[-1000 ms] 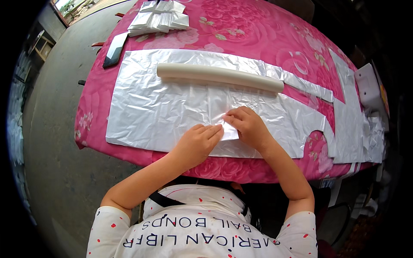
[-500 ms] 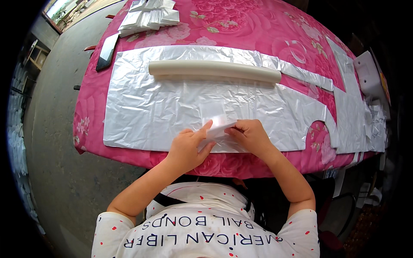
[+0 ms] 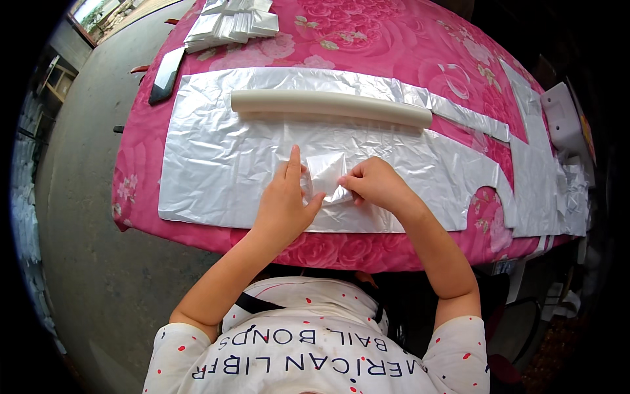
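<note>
A small folded square of clear-white plastic film point(image 3: 326, 172) lies over the large silvery plastic sheet point(image 3: 216, 157). My right hand point(image 3: 377, 187) pinches its right edge between thumb and fingertips. Along the square's left side rests my left hand point(image 3: 283, 197), index finger stretched forward and thumb spread toward the near left corner. Its other fingertips are bent beside the left edge and partly hidden. Beyond both hands, a long cream-coloured roll or tube point(image 3: 331, 109) lies across the sheet.
Folded white plastic packets point(image 3: 233, 26) are piled at the far left, near a dark phone point(image 3: 167, 75). The sheet has a curved cutout and strap-like strips at right. More plastic point(image 3: 541, 190) and a white container point(image 3: 563, 115) are at the right edge. A pink floral cloth point(image 3: 367, 253) covers the table.
The raised film is now a flatter square. My right hand has moved slightly left and away from me along its edge; my left index finger now points forward beside it.
</note>
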The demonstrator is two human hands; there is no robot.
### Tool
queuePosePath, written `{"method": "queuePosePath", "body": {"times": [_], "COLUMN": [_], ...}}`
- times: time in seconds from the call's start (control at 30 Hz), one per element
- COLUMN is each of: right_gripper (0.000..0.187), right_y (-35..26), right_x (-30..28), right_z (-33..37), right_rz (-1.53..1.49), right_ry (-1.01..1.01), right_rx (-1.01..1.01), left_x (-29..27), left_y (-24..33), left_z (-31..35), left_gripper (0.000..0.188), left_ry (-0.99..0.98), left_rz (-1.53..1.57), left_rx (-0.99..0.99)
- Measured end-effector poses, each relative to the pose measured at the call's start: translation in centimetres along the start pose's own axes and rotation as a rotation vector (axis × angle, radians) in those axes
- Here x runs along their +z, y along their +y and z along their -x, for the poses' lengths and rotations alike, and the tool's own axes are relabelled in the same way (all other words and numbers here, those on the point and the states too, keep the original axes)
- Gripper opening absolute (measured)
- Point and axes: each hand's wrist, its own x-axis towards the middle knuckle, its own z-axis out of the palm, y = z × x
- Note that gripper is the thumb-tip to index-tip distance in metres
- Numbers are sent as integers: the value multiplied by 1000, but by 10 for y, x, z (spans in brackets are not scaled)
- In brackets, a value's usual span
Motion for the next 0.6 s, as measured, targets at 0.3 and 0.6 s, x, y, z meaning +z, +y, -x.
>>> {"method": "queuePosePath", "body": {"times": [0.3, 0.6], "right_gripper": [28, 20], "right_y": [5, -1], "right_x": [5, 22], "right_z": [-4, 23], "right_rz": [29, 411], "right_ry": [40, 323], "right_rx": [-17, -133], "left_x": [38, 48], "left_y": [-5, -18], "left_z": [0, 2], "left_gripper": [94, 117], "left_ry": [-17, -52], "left_rz": [-438, -399], "left_rx": [384, 376]}}
